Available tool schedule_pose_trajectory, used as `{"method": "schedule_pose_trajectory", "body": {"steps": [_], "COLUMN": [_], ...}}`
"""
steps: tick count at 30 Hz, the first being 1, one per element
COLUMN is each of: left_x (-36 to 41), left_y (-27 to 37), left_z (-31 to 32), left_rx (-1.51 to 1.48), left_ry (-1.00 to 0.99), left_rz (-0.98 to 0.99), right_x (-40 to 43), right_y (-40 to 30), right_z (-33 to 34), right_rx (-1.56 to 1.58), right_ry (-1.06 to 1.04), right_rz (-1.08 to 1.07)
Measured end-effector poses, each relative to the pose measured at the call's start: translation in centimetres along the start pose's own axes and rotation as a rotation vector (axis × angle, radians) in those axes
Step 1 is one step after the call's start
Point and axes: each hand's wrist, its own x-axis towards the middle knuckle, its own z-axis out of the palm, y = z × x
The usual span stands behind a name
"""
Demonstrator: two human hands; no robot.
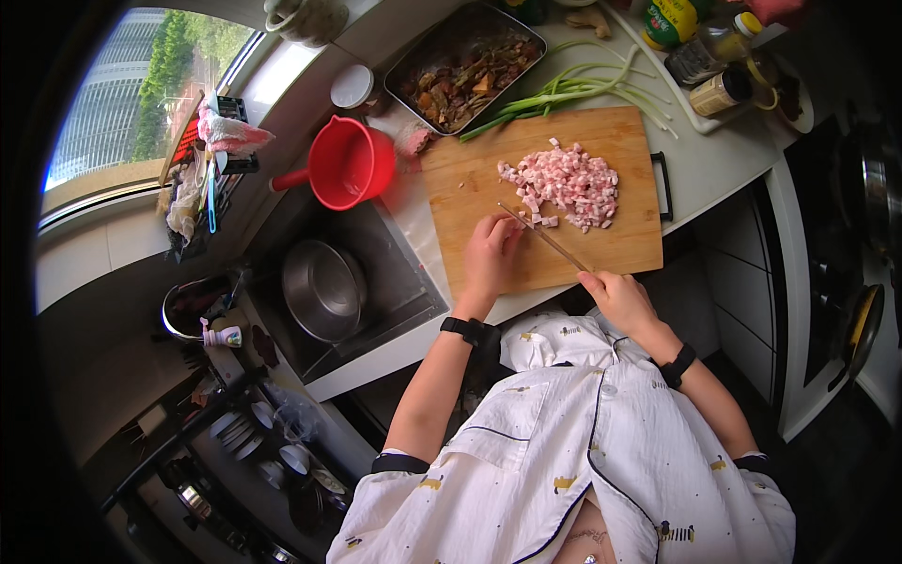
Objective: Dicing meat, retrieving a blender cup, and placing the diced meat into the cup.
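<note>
My right hand (624, 302) grips the handle of a kitchen knife (541, 238), whose blade is seen nearly edge-on above a wooden cutting board (468, 204). Beside the blade's left side, my left hand (490, 250) rests over the board with its fingers curled. Whatever may lie under those fingertips is hidden. A few pale pink meat cubes lie along the blade close to the left fingers. Beyond the knife, a heap of diced raw meat (574, 185), pink with white fat, covers the board's upper right part.
Spring onions (557, 95) and a metal tray of cut food (476, 70) lie behind the board. To the left are a red plastic dipper (352, 162) and a sink holding a metal basin (324, 290). Bottles (712, 92) stand back right; a pan (861, 331) sits far right.
</note>
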Motion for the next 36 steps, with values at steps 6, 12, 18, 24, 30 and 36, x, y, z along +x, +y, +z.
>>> {"method": "schedule_pose_trajectory", "body": {"steps": [6,12,18,24,30,36], "left_x": [-0.3,-0.8,-0.5,-1.1,-1.3,-0.7], "left_y": [-0.2,-0.6,-0.4,-1.4,-1.3,-0.9], "left_z": [1.1,1.1,0.9,0.9,0.5,0.4], "left_rx": [0.022,0.015,0.003,0.018,0.055,0.05], "left_ry": [0.037,0.075,0.069,0.038,0.014,0.02], "left_rz": [-0.033,-0.017,0.028,0.081,0.011,0.087], "right_x": [0.1,-0.1,2.7,2.9,1.3,3.9], "right_y": [-0.7,-1.3,-1.3,0.4,-2.1,-1.1], "right_z": [-0.3,-0.2,2.2,1.6,0.6,2.6], "right_rx": [-0.088,-0.22,-0.316,-0.178,-0.191,-0.212], "right_ry": [-0.018,-0.003,0.057,0.0,-0.048,-0.001], "right_rz": [0.025,-0.017,-0.086,-0.09,-0.031,-0.06]}}
